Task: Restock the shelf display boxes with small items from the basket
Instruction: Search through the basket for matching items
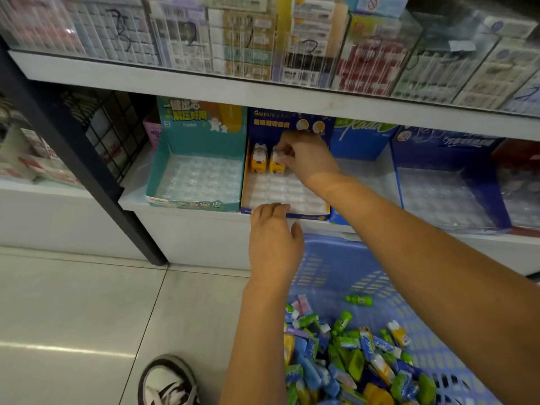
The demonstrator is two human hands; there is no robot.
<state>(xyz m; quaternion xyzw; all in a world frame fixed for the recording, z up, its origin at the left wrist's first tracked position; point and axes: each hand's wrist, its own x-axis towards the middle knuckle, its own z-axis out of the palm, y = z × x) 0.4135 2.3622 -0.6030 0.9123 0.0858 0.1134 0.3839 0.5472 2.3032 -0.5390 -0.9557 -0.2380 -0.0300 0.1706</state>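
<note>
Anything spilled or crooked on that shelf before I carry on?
Nothing stands out. Two yellow items stand upright in the blue display box, the right hand pinching one; loose items lie inside the basket, none on the floor.

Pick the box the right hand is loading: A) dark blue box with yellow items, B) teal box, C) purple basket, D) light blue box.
A: the right hand pinches a yellow item standing in the back row of the dark blue box.
</note>
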